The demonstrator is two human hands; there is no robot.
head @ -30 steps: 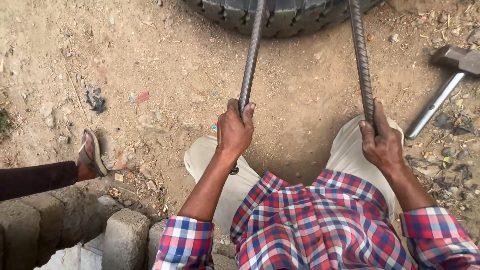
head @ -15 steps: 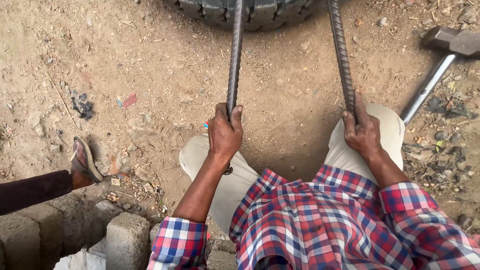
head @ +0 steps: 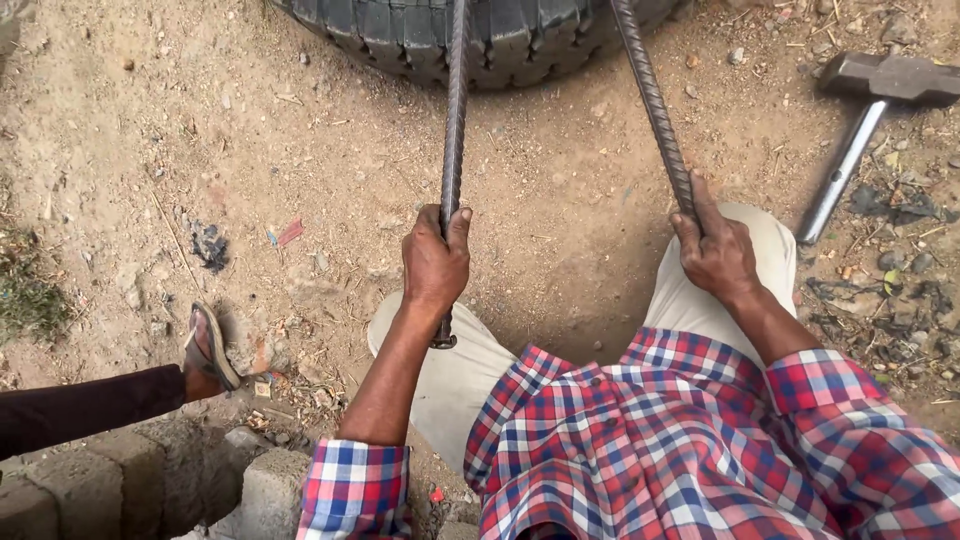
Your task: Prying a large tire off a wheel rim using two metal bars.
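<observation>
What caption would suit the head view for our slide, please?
Left hand and right hand each grip a ribbed steel bar reaching toward a tyre.

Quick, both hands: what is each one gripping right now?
Left hand: closed around the left ribbed steel bar.
Right hand: closed around the right ribbed steel bar.

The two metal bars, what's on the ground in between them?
Between the left bar and the right bar, the head view shows only bare dirt ground, with the tyre at the far end.
</observation>
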